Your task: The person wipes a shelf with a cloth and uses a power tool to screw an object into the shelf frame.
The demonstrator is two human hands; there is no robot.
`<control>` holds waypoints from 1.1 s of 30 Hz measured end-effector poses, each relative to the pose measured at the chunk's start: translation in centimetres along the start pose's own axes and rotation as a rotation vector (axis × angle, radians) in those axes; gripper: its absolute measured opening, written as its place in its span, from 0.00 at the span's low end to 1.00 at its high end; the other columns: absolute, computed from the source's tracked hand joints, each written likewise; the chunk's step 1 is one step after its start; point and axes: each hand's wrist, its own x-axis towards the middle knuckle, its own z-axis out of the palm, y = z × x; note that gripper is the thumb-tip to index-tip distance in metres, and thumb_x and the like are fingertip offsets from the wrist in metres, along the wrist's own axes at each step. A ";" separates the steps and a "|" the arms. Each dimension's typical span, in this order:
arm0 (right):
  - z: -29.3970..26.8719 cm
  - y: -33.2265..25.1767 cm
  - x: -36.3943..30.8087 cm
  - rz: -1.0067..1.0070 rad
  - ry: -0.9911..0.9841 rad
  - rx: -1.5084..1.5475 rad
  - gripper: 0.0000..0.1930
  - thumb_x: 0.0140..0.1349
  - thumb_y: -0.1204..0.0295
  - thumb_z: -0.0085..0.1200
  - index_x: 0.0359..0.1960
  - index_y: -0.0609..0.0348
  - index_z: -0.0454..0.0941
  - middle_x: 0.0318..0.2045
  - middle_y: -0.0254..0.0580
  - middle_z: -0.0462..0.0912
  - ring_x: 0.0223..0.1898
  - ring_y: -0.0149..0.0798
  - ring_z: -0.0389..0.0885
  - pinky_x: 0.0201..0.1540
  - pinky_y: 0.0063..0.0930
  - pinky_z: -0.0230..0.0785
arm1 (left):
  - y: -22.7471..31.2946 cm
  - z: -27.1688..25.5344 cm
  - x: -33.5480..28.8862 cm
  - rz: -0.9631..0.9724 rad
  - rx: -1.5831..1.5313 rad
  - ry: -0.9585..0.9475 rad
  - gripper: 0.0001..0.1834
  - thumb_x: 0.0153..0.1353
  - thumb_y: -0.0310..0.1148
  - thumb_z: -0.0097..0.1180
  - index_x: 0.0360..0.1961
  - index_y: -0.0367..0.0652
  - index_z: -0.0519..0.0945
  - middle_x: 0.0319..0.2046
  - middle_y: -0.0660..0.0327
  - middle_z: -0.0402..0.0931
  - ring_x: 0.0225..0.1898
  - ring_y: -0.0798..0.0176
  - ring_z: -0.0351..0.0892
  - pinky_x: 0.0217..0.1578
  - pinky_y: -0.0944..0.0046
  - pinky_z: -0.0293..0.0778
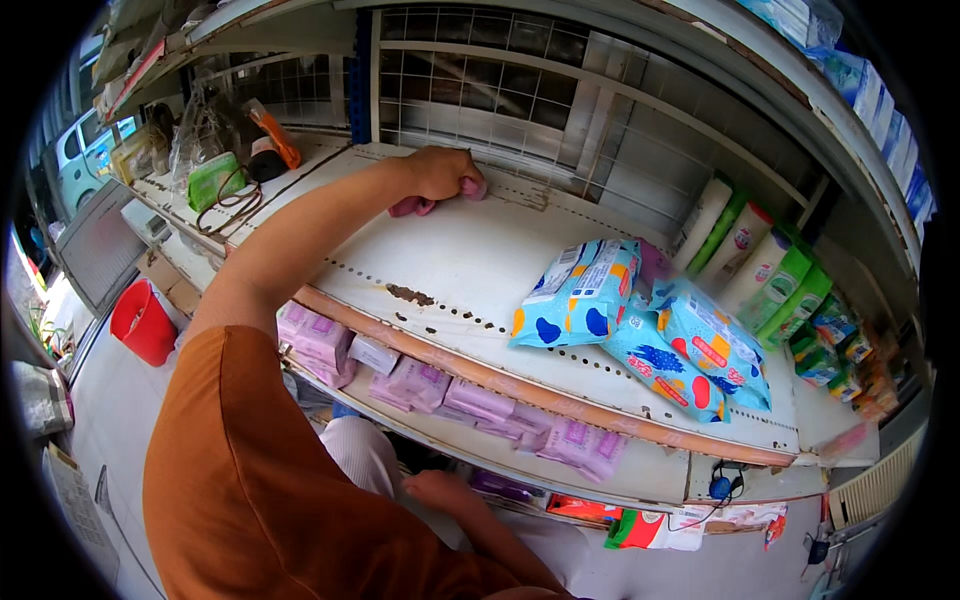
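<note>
brown sleeve (245, 440) | left hand (438, 174) outstretched, grip clenching pink cloth (474, 188) | right hand (440, 490): grip unclear

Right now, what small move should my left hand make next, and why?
Probably slide the crumpled pink cloth toward the irregular brown patch: your left hand holds the cloth near the back of the white perforated metal shelf, while that patch lies uncovered nearer the front.

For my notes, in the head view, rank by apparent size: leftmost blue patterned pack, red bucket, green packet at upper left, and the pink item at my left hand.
Largest to smallest as they look:
1. Leftmost blue patterned pack
2. Red bucket
3. Green packet
Pink item: unranked, partly hidden by your left hand.
</note>
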 end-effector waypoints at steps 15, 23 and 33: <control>1.6 1.8 0.9 -0.029 0.068 -0.029 0.12 0.58 0.66 0.40 0.35 0.54 0.76 0.35 0.49 0.79 0.40 0.53 0.77 0.42 0.46 0.69 | 6.2 3.1 8.9 -0.159 -0.035 0.062 0.10 0.54 0.31 0.45 0.31 0.53 0.79 0.25 0.58 0.77 0.24 0.60 0.77 0.30 0.61 0.71; 0.2 0.0 -0.9 -0.095 0.065 0.030 0.11 0.56 0.64 0.42 0.33 0.53 0.76 0.33 0.49 0.79 0.38 0.53 0.77 0.39 0.46 0.69 | 6.8 2.0 4.5 0.086 0.096 -0.033 0.08 0.47 0.26 0.45 0.26 0.47 0.76 0.24 0.54 0.75 0.26 0.55 0.76 0.30 0.59 0.69; 1.4 0.8 0.8 -0.070 0.068 -0.016 0.11 0.56 0.65 0.41 0.32 0.54 0.75 0.34 0.49 0.79 0.38 0.52 0.77 0.40 0.45 0.68 | 7.3 2.6 6.4 -0.027 0.168 0.156 0.07 0.47 0.28 0.46 0.26 0.51 0.76 0.30 0.55 0.77 0.36 0.53 0.77 0.36 0.56 0.70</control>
